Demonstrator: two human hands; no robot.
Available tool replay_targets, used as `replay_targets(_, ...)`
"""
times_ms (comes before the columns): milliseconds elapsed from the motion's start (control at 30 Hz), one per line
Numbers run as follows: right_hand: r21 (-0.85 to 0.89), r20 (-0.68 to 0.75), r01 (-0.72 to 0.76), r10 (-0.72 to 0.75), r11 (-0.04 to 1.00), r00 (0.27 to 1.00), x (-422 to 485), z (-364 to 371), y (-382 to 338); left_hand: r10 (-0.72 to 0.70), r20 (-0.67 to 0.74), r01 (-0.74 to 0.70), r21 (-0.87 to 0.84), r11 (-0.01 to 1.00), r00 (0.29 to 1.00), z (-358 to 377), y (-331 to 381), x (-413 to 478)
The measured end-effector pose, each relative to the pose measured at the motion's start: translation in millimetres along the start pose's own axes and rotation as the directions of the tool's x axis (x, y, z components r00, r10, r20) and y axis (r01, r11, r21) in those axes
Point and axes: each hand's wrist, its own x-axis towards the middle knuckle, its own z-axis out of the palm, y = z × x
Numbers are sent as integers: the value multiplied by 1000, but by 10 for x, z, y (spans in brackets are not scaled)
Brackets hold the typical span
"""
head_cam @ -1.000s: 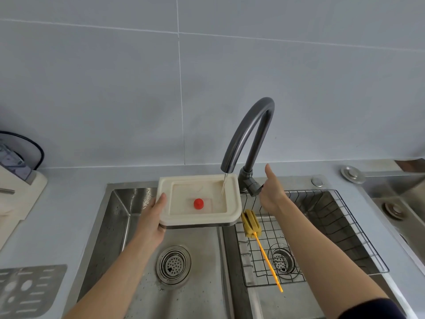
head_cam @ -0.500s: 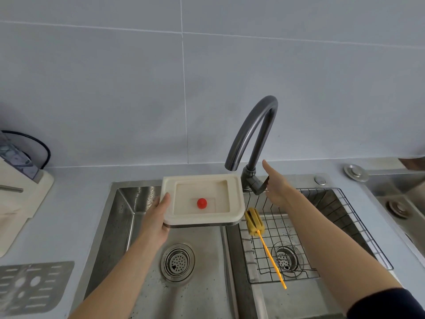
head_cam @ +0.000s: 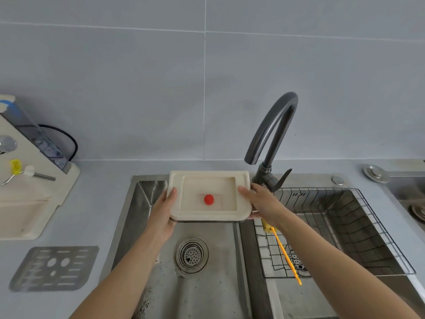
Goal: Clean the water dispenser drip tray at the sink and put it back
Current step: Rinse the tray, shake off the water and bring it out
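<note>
The tap (head_cam: 273,125) curves up at 1 o'clock from the drip tray (head_cam: 208,178). A yellow brush (head_cam: 286,256) lies in the wire rack (head_cam: 368,226) at 4 o'clock, the drain (head_cam: 192,254) is at 6, and a grey grate (head_cam: 54,268) lies on the counter (head_cam: 103,180) at 8. The cream tray is held flat over the left sink bowl (head_cam: 138,215), with a red ball (head_cam: 208,199) in its dip. The grip of the left hand (head_cam: 162,215) and of the right hand (head_cam: 262,203) pinches a side each.

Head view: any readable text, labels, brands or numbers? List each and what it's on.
No text can be read in this view.
Yellow tag on the water dispenser: any print is too blurred to read.
Drip tray: no text, only a red ball.
Faucet: no brand mark visible.
</note>
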Motion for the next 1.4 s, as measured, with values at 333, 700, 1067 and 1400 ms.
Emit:
replay_targets(333, 115, 4, 11, -11, 993, 1000, -44, 133, 105, -84, -27, 88, 219, 972, 996, -89, 125, -78)
replay_targets(700, 199, -60, -89, 103, 976, 993, -14, 330, 156, -322, -119, 333, 87, 939, 939, 48, 146, -116)
replay_targets(1067, 388, 20, -101, 102, 916, 995, -113, 318, 184, -108, -158, 146, 259, 955, 982, 16, 60, -258)
replay_targets(1400, 426, -30, 170, -174, 888, 984, -323, 266, 344, 79, 77, -93, 205, 974, 994, -148, 6, -426)
